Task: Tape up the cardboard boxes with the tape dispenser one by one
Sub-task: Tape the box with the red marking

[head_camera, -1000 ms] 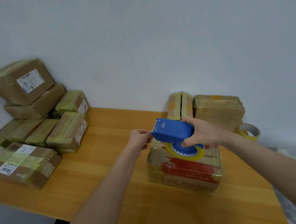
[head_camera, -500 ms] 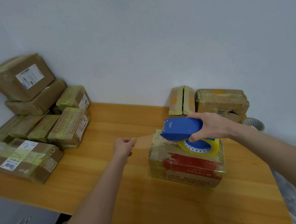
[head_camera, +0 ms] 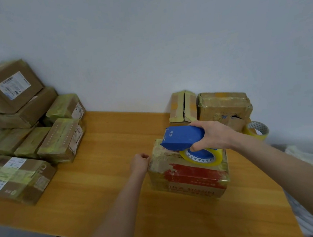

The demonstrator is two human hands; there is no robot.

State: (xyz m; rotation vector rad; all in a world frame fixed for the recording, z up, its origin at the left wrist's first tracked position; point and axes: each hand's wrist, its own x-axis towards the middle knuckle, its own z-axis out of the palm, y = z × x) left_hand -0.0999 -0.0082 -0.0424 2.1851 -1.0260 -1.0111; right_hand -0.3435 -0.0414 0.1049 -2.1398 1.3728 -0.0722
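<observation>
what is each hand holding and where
Right hand grips the blue tape dispenser by its rear end. Left hand, curled at the box's left edge: cannot tell.

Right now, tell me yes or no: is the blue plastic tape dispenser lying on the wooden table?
No, the right hand grips the blue tape dispenser on top of the red-printed cardboard box.

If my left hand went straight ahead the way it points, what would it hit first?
The left side of the red-printed cardboard box, directly ahead of your left hand; the two look almost touching, though depth is hard to judge.
</observation>
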